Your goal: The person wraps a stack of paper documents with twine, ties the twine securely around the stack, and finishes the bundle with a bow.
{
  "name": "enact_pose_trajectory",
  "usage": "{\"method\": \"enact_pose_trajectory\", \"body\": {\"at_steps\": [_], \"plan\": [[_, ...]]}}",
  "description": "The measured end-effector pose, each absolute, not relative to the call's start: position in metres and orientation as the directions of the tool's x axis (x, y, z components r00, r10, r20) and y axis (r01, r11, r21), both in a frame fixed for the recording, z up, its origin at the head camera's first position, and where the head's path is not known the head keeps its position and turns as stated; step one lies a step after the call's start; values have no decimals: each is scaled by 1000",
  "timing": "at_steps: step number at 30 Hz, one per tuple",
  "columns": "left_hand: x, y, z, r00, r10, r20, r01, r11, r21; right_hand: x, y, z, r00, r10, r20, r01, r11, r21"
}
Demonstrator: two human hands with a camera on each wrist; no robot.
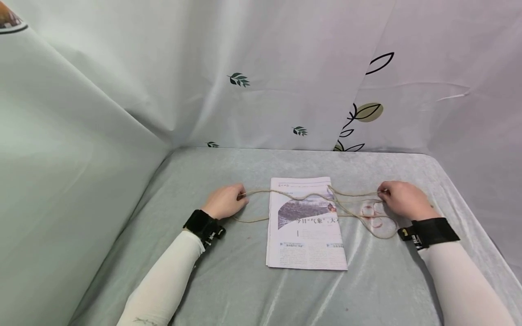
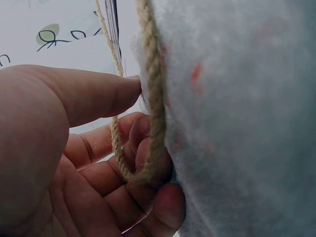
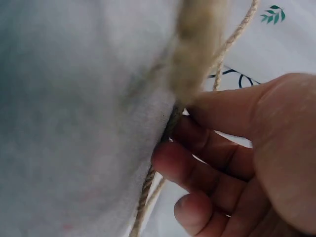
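Note:
A folded newspaper (image 1: 310, 256) lies upright to me in the middle of the table. One strand of a thin tan braided cord (image 1: 302, 198) runs across its upper part; another stretch passes under the paper and shows on both sides. On the left, my left hand (image 1: 226, 201) holds the cord, its bend (image 2: 140, 175) lying against the curled fingers below the thumb. Beyond the paper's right edge, my right hand (image 1: 408, 199) pinches the cord (image 3: 173, 121) between thumb and fingertips, close over the cloth. Loose cord curves in a loop near the right wrist.
A grey-white cloth (image 1: 228, 280) covers the table. Reddish ring-like marks (image 1: 373, 213) show on it near the right hand. A pale curtain (image 1: 277, 68) with leaf prints stands behind, and plain sheeting (image 1: 73, 158) closes the left side.

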State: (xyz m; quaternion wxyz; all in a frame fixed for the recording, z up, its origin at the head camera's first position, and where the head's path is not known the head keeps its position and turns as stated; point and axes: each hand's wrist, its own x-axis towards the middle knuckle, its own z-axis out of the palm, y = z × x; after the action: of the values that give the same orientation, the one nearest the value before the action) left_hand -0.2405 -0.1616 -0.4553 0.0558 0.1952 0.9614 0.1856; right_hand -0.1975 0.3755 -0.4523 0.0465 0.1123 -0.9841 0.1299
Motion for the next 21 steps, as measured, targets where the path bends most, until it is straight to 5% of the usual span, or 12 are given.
{"method": "enact_pose_trajectory", "body": {"at_steps": [12,21], "plan": [[-243,-162,-458,-916,401,-30,362,855,372,-208,338,-422,-942,-3,335,-187,835,-518],[-244,-162,-458,-917,398,-43,351,852,389,-252,289,-381,-979,-125,160,-203,572,-795]]}}
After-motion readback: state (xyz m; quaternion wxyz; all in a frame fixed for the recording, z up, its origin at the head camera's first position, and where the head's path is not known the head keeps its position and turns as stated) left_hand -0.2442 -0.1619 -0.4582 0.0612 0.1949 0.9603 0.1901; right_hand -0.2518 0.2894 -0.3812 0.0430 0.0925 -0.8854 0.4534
